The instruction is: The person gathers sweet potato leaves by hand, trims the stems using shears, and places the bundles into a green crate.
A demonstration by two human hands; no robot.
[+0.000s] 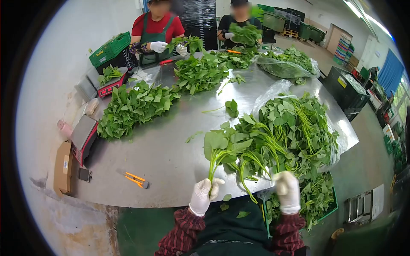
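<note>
My left hand, in a white glove, is closed around the lower stems of a small bunch of leafy greens, held upright at the table's near edge. My right hand, also gloved, is smeared by motion beside the near edge of the large pile of leafy greens; its fingers do not show clearly. Long pale-green stems hang from the pile between my hands. A clear plastic bag lies partly under this pile. Below my right hand, more greens fill a green crate.
An orange-handled cutter lies on the metal table. Red scales stand at its left edge, near a long leafy row. Across the table, two people handle greens. Another bagged pile sits at the far right.
</note>
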